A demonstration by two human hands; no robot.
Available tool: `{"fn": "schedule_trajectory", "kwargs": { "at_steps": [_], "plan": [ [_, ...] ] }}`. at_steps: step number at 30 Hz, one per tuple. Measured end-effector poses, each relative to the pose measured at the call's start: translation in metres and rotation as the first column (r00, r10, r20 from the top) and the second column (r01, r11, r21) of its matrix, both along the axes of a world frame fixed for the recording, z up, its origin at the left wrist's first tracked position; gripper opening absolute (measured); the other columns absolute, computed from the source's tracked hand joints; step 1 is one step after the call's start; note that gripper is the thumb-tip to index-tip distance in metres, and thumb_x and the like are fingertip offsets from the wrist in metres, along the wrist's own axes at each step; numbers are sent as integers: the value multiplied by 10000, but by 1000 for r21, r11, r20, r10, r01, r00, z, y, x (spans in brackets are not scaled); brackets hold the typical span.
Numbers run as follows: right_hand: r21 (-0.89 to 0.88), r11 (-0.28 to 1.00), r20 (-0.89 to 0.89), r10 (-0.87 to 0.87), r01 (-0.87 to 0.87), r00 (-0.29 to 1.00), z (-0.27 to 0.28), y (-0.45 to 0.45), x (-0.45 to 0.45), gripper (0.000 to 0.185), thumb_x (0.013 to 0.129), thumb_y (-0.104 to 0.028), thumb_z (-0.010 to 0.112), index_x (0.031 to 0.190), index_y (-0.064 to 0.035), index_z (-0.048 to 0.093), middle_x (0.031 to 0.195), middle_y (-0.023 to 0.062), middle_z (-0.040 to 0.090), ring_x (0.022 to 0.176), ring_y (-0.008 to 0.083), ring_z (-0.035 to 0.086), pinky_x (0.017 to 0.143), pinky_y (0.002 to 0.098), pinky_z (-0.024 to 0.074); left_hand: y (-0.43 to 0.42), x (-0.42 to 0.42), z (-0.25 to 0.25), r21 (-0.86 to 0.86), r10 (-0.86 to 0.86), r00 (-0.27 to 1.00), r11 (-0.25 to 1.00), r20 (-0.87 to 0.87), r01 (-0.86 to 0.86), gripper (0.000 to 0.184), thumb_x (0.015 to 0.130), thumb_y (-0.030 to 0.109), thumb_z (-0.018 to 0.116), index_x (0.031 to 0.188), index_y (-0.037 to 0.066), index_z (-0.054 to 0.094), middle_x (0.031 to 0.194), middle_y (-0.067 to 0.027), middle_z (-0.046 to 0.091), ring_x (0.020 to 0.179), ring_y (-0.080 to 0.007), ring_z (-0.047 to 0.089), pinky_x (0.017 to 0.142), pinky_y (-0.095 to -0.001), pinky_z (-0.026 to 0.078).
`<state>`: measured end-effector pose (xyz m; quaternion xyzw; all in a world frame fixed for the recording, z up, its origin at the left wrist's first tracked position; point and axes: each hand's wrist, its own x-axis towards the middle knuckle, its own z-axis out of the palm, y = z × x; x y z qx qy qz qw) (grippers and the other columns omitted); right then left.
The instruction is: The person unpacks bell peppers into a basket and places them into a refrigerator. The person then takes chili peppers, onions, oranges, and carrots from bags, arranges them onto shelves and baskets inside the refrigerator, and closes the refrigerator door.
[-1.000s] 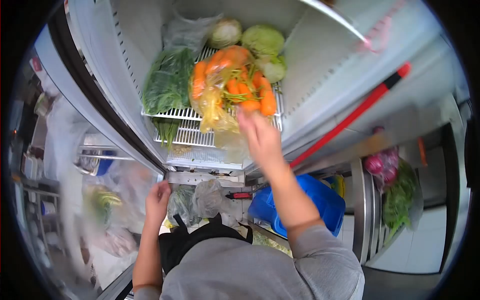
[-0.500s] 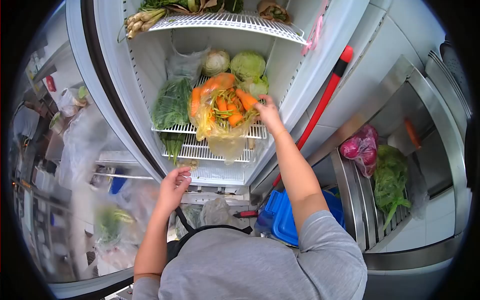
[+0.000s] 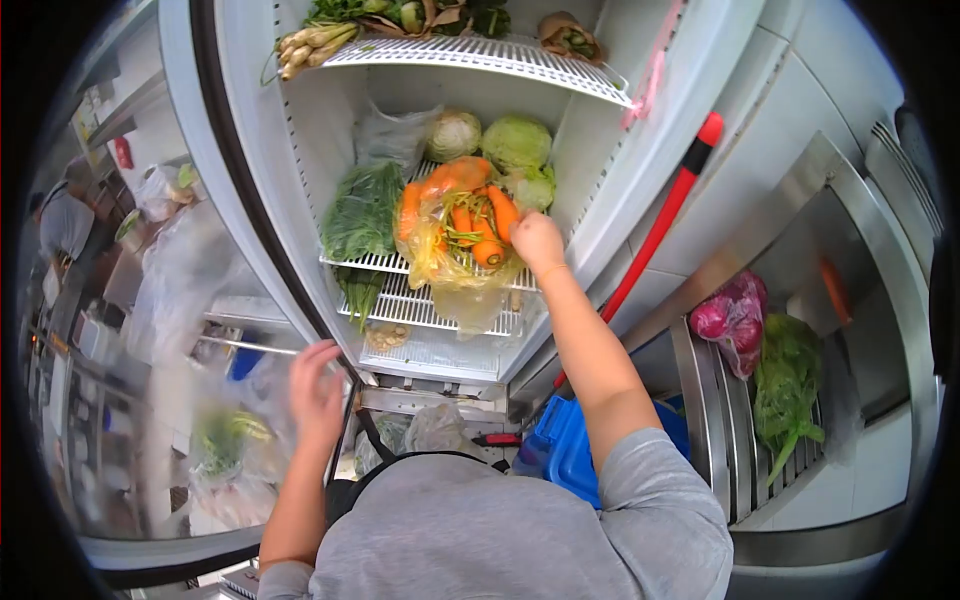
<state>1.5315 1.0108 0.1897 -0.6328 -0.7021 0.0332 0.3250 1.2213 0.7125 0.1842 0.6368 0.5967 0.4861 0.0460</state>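
Inside an open refrigerator, a yellowish plastic bag of carrots point(image 3: 488, 252) lies open on a white wire shelf point(image 3: 405, 308). My right hand point(image 3: 538, 242) is closed at the right side of the bag, against a carrot point(image 3: 502, 212); its fingertips are hidden, so the grip cannot be made out. My left hand point(image 3: 316, 388), slightly blurred, is raised by the refrigerator door's edge with fingers apart and holds nothing. Bagged leafy greens point(image 3: 362, 212) lie left of the carrots. Behind them are a pale cauliflower-like head point(image 3: 454, 136) and a green cabbage point(image 3: 517, 143).
An upper shelf point(image 3: 480, 56) holds roots and greens. A red pole point(image 3: 652, 245) leans right of the refrigerator. Below it stands a blue bin point(image 3: 570, 450). A metal rack point(image 3: 712, 420) at right carries bagged purple vegetables point(image 3: 731, 322) and greens point(image 3: 785, 385). Another person point(image 3: 66, 222) is at far left.
My right hand has moved from the bag's front to its right side and closed. My left hand has risen toward the door edge with fingers spread. The camera view has shifted.
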Motion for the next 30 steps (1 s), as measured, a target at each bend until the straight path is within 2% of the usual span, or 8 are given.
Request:
{"fn": "schedule_trajectory", "kwargs": {
  "at_steps": [4, 9, 15, 17, 20, 23, 26, 30],
  "plan": [
    [-198, 980, 317, 74, -10, 945, -15, 29, 12, 436, 705, -476, 693, 883, -78, 709, 896, 161, 681, 838, 339, 646, 746, 420, 509, -77, -54, 37, 455, 573, 785, 779, -236, -432, 348, 798, 38, 639, 1140, 41, 576, 1334, -168, 440, 1274, -354, 373, 1048, -460, 296],
    [-140, 990, -105, 13, -28, 994, 18, 20, -7, 483, 729, -408, 701, 832, 63, 670, 768, 236, 667, 673, 342, 635, 642, 435, 489, -170, -122, 71, 564, 965, 110, 229, -237, -793, 630, 797, 112, 698, 1358, 65, 414, 1484, -183, 262, 1381, -365, 226, 1110, -504, 174],
    [86, 981, -323, 190, -172, 927, -7, 58, 11, 392, 862, -292, 612, 994, 77, 616, 925, 221, 653, 789, 315, 596, 717, 402, 480, -194, -153, 60, 405, 945, 66, 200, -322, -892, 796, 810, 272, 682, 1457, 99, 253, 1546, -188, 110, 1436, -359, 69, 1124, -549, 93],
    [-110, 957, -866, 39, -267, 498, -16, 70, 10, 407, 900, -268, 554, 1172, 34, 555, 1098, 144, 622, 927, 270, 596, 758, 366, 503, -195, -157, 69, 376, 946, 88, 208, -312, -903, 794, 793, 221, 693, 1451, 96, 266, 1545, -185, 117, 1434, -358, 80, 1123, -541, 118],
    [-123, 821, -972, -213, -557, -99, -7, 50, 13, 363, 893, -205, 565, 1171, 28, 555, 1089, 131, 616, 919, 253, 605, 759, 349, 508, -192, -164, 76, 319, 947, 177, 261, -268, -911, 777, 773, 147, 695, 1437, 85, 296, 1543, -183, 127, 1428, -358, 114, 1126, -508, 154],
    [-149, 799, -984, -177, -582, 8, -41, 94, 45, 336, 872, -131, 592, 1170, 21, 557, 1077, 115, 621, 922, 253, 615, 749, 344, 504, -195, -175, 87, 293, 929, 281, 345, -240, -892, 730, 768, 105, 679, 1415, 74, 342, 1533, -190, 153, 1410, -370, 175, 1127, -443, 201],
    [-210, 897, -822, 54, -389, 567, -3, 53, 26, 326, 835, -73, 625, 1134, 41, 566, 996, 146, 652, 905, 290, 629, 738, 382, 498, -195, -190, 86, 265, 922, 330, 376, -204, -888, 700, 768, 104, 684, 1398, 83, 381, 1521, -194, 184, 1397, -371, 206, 1121, -445, 214],
    [39, 984, 49, 172, -174, 984, 31, 24, 18, 307, 808, -39, 622, 1088, 74, 569, 906, 217, 643, 847, 351, 622, 751, 411, 474, -178, -190, 81, 254, 933, 295, 343, -207, -904, 752, 770, 155, 702, 1424, 91, 335, 1528, -212, 132, 1397, -375, 203, 1103, -514, 214]
  ]
}}
